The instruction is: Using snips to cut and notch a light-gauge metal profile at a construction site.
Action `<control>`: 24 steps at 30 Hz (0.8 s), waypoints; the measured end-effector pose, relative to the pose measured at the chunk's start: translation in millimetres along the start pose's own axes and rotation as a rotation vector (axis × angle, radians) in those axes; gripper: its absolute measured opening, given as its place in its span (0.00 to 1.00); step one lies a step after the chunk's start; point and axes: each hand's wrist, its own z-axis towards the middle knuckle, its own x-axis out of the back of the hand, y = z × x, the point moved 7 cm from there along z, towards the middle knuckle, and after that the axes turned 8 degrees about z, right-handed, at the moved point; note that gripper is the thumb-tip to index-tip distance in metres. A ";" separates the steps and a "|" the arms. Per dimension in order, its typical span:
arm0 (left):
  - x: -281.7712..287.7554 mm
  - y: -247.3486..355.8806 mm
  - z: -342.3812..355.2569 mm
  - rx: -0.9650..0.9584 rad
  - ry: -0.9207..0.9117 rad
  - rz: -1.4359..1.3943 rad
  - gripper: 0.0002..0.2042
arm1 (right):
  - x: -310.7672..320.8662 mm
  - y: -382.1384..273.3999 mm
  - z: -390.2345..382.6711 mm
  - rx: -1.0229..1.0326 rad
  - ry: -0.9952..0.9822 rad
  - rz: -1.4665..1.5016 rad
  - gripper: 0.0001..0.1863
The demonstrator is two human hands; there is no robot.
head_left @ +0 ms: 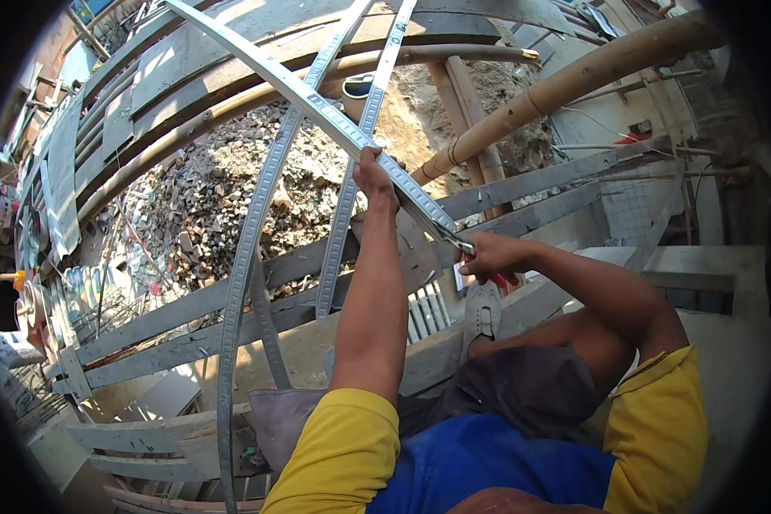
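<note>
Centrally, one long straight silver metal channel (pixel 310 101), slanting from upper left down to the person's hands; left hand (pixel 374 180), clamped around the channel toward its lower end; right hand (pixel 493 255), fingers wrapped on red-handled metal cutters (pixel 511 278), blades at the channel's lower end, whether biting it cannot be told; crossing the channel, one curved silver ribbed strip (pixel 270 184) and one narrower silver ribbed strip (pixel 344 206); farther out, a grey-brown rubble heap (pixel 223 180), a round dark-mouthed bucket (pixel 353 108) and a thick tan bamboo pole (pixel 565 86), slanting at right
</note>
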 end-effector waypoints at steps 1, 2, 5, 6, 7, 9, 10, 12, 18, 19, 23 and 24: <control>-0.7 -0.8 0.3 0.025 0.001 0.037 0.11 | 1.0 -1.4 -2.2 0.072 -0.004 0.066 0.17; -2.0 2.2 0.3 -0.002 -0.006 0.024 0.10 | 5.4 3.8 -1.1 0.021 -0.011 0.048 0.29; -3.2 5.7 -0.8 -0.001 0.006 0.010 0.10 | 12.2 14.4 -0.8 0.076 0.091 0.093 0.24; -2.1 5.7 -1.0 0.014 0.033 0.015 0.10 | 9.2 16.1 -1.1 0.113 0.069 0.110 0.24; -0.8 5.1 -1.6 0.031 0.061 0.021 0.10 | 10.0 21.8 -1.5 0.085 0.115 0.107 0.22; 0.2 8.5 -1.6 -0.005 0.067 -0.005 0.12 | 10.0 26.7 -2.0 0.058 0.162 0.101 0.20; 0.6 7.9 -1.7 -0.001 0.068 -0.001 0.12 | 8.4 24.0 -1.7 0.085 0.174 0.032 0.17; 1.8 5.5 -1.7 0.013 0.075 0.015 0.11 | 4.9 17.3 -3.3 0.151 0.179 0.014 0.10; 3.0 3.0 4.3 0.018 0.089 0.020 0.11 | 6.3 12.1 -8.0 0.077 0.160 0.014 0.08; 2.2 5.2 5.1 -0.010 0.082 0.010 0.11 | 8.1 9.3 -9.2 0.100 0.159 0.014 0.08; 1.3 6.4 3.6 -0.004 0.086 0.036 0.09 | 12.6 4.1 -12.5 0.122 0.131 -0.153 0.07; 1.4 5.1 2.3 0.022 0.090 0.033 0.09 | 11.7 4.0 -12.2 0.124 0.109 -0.166 0.07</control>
